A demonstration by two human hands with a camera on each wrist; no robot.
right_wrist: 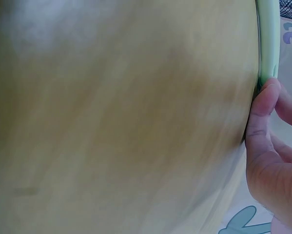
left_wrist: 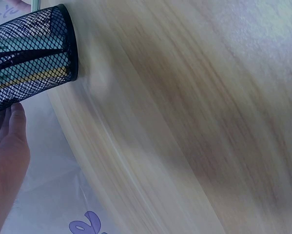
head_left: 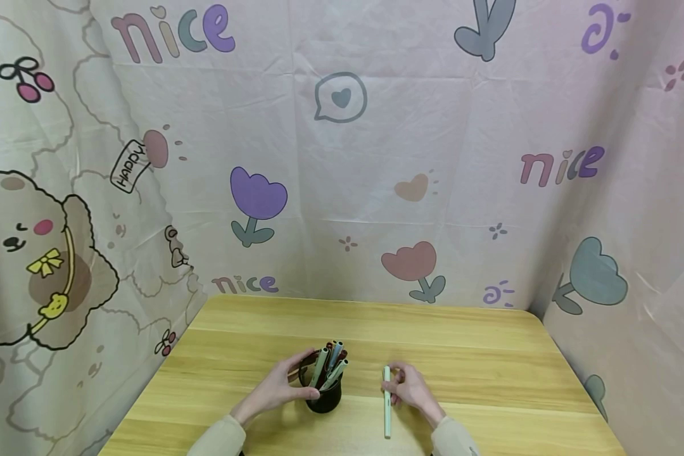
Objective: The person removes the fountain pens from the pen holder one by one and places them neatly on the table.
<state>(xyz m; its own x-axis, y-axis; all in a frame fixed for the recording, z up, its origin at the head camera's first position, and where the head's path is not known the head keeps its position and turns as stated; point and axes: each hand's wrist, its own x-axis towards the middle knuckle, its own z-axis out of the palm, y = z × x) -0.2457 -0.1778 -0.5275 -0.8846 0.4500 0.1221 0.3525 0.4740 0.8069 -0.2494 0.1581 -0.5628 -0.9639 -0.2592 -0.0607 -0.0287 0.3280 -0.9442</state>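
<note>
A black mesh pen holder (head_left: 326, 401) stands on the wooden table, with several pens (head_left: 332, 366) leaning inside it. My left hand (head_left: 273, 387) holds it from the left, thumb at the near side and fingers round the far side. Through the mesh in the left wrist view, the pens inside the pen holder (left_wrist: 33, 53) show as green, dark and yellow strips. To the right, my right hand (head_left: 411, 385) pinches a pale green pen (head_left: 387, 408) between thumb and fingers. In the right wrist view, the thumb and a fingertip meet on the pen (right_wrist: 268, 44).
The light wooden table (head_left: 490, 354) reaches back to a printed cloth (head_left: 342, 177) with flowers and words. More cloth hangs along the left and right sides of the table.
</note>
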